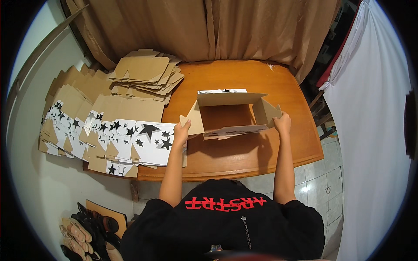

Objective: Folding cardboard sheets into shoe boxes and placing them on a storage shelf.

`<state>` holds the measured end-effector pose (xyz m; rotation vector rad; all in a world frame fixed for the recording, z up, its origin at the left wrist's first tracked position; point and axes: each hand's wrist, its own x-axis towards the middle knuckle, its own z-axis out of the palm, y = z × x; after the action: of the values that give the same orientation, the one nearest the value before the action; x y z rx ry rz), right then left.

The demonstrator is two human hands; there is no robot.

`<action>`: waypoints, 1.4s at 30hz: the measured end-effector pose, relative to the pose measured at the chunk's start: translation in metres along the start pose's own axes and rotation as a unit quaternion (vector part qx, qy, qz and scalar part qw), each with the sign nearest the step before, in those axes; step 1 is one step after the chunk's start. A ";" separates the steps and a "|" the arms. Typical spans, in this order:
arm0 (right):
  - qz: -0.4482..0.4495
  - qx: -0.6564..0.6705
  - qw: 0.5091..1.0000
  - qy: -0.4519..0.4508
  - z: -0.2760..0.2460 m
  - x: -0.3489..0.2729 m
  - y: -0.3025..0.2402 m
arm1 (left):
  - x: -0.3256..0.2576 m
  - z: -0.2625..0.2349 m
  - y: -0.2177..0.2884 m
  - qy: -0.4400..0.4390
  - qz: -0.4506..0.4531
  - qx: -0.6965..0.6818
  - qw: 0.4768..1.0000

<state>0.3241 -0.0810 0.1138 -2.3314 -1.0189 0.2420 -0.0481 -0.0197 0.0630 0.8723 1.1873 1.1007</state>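
Note:
Between my two hands a cardboard box (233, 99) is held up over the table, its walls forming an open rectangular frame. Brown card shows inside, and white card with black stars shows on the outer far and near sides. Through the opening the tabletop is visible. My left hand (181, 132) pinches the flap at the box's left end. At the right end, my right hand (283, 122) grips another flap. Close to my left forearm lies a flattened star-printed carton (157, 130), part of a spread of flat cartons.
Brown flat cartons (143, 69) are stacked at the back left of the wooden table (296, 139). More flat star-printed cartons (65, 122) overlap along the left edge. A brown curtain (217, 30) hangs behind; a white cloth (370, 108) hangs at right. Shoes (76, 235) lie at lower left.

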 end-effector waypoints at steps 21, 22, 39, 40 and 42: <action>0.122 0.572 0.809 -0.057 0.097 -0.018 0.083 | -0.035 -0.027 -0.106 -0.081 0.003 -0.146 0.986; 0.157 0.549 0.812 -0.121 0.105 -0.022 0.078 | -0.028 -0.026 -0.108 -0.105 -0.060 -0.121 0.985; 0.192 0.503 0.810 -0.234 0.118 -0.042 0.071 | -0.010 0.010 -0.069 -0.071 -0.151 -0.033 0.985; 0.184 0.512 0.806 -0.232 0.120 -0.043 0.072 | -0.010 0.011 -0.071 -0.071 -0.151 -0.033 0.985; 0.175 0.521 0.803 -0.229 0.121 -0.045 0.076 | -0.009 0.013 -0.073 -0.040 -0.150 -0.042 0.987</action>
<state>0.2938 -0.1023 -0.0313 -1.3936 -0.4032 1.2199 -0.0213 -0.0473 -0.0013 0.6417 1.1543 0.8571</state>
